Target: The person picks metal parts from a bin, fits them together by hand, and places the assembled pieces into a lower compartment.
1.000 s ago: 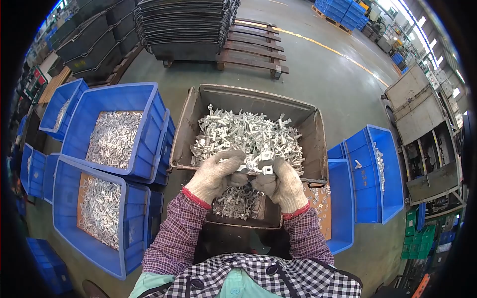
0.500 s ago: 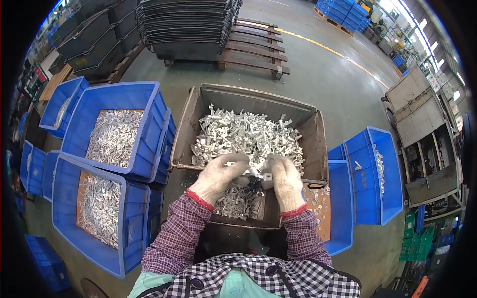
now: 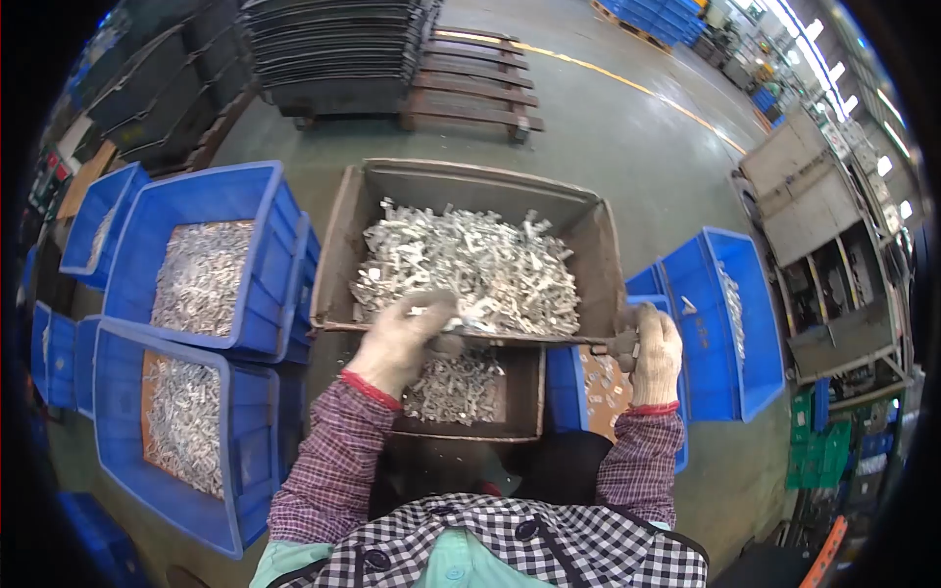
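Grey metal bin: metal fittings heaped inside. Blue plastic bin: nearer the wearer, to the right. Right gloved hand: by metal bin's near right corner, fingers bent; gap and contents cannot be told. Left gloved hand: at near rim, fingers curled round 1 pale piece.

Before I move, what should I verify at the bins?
1. Left hand at the front edge of the upper metal bin: ok.
2. Small metal parts available in that bin: ok.
3. Left hand's grip on a part: cannot tell, fingers too blurred.
4. Right hand empty: cannot tell.
5. Hands apart from each other: ok.
6. Full view into the blue bin by the right hand: not ok, partly covered.
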The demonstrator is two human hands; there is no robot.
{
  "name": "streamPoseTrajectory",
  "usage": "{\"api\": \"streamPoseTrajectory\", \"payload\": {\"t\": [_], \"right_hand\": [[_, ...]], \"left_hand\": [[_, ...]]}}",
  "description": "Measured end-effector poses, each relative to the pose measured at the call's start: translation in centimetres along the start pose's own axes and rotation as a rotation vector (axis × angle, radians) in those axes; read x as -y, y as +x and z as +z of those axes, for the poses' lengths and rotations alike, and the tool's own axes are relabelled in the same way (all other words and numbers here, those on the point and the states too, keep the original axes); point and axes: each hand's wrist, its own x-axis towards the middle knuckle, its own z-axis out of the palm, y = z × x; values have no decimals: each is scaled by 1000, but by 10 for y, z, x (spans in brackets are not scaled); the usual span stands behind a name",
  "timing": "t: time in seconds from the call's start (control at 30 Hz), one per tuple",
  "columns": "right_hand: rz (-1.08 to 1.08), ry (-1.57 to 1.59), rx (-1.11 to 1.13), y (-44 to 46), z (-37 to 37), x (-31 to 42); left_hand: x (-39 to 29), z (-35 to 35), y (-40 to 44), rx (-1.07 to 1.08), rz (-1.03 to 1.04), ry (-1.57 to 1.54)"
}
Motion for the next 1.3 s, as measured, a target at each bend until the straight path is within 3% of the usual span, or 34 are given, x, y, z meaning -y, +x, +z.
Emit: {"api": "streamPoseTrajectory", "payload": {"t": [0.1, 0.13, 0.23, 0.3, 0.33, 0.4, 0.47, 0.5, 0.53, 0.6, 0.67, 0.7, 0.77, 0.8, 0.87, 0.97, 1.0, 1.07, 1.17, 1.27, 1.3], "right_hand": [[198, -157, -8, 44, -78, -95], [149, -359, -121, 59, -116, -152], [171, -829, -50, 55, -150, -212], [317, -644, -163, 58, -156, -211], [456, -349, -220, 62, -145, -185], [439, -535, -296, 91, -151, -167], [20, -981, -409, 117, -164, -167], [-9, -491, -451, 82, -109, -105], [-64, -148, -361, 85, -93, -90], [-192, 24, -252, 48, -22, -31], [-246, 44, 38, 21, 36, -8], [-424, -142, 145, 8, 64, 0], [-288, -259, 390, -8, 118, -12], [-36, -263, 540, -32, 140, 6], [-40, -75, 639, -27, 153, -43], [-564, -365, 729, -29, 156, -39], [-168, -146, 677, -35, 159, -31], [83, 168, 642, -30, 155, -41], [31, 144, 578, -34, 155, -50], [55, 147, 558, -43, 161, -33], [55, 127, 553, -43, 161, -32]], "left_hand": [[-7, -10, 4, -44, 15, 2], [-2, -4, 10, -40, 2, -4], [-5, -3, 10, -55, 2, 21], [-7, -5, 9, -50, 6, 12], [-6, -5, 8, -55, 15, 7], [-6, -5, 7, -60, 33, -1], [-7, -7, 9, -62, 49, -7], [-7, -10, 9, -71, 50, -7], [-7, -11, 9, -66, 51, -7], [-12, -15, 9, -57, 53, -8], [-17, -22, 9, -24, 57, -40], [-21, -18, 5, -46, 80, -23], [-28, -14, -5, -50, 90, 0], [-27, -17, -8, -32, 78, 5], [-9, -16, 1, 43, 51, 45], [-30, -9, -20, 43, 42, -33], [-18, -20, -14, 45, 67, -39], [-15, -21, -1, -130, 34, -112], [-29, -8, -9, -352, 32, -201], [-49, -7, -18, -662, 372, 1165], [-52, -4, -18, -794, 478, 1296]]}}
